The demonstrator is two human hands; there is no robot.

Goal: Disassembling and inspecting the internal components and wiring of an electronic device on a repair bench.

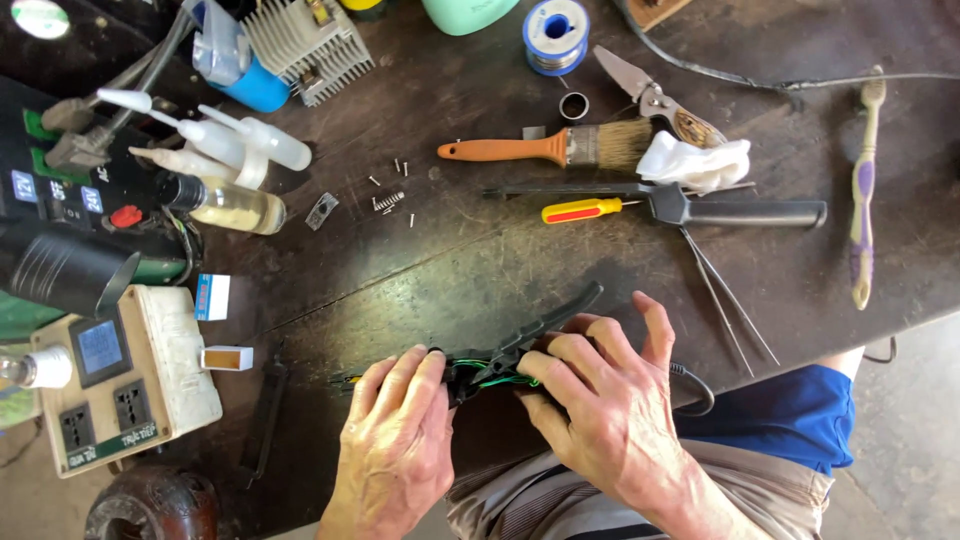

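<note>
We grip the black device [520,345] with both hands; left hand [395,440] and right hand [600,400] clench around it, green wires [500,378] exposed between our fingers, its loose screws [390,195] lying well beyond them.

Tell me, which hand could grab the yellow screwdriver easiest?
Probably the right hand: it sits on the black wired part directly below the yellow screwdriver, while the left hand lies farther over.

On the table [450,270], the brush [560,147] lies behind the screwdriver [582,210]; the toothbrush [863,190] lies far right.
</note>
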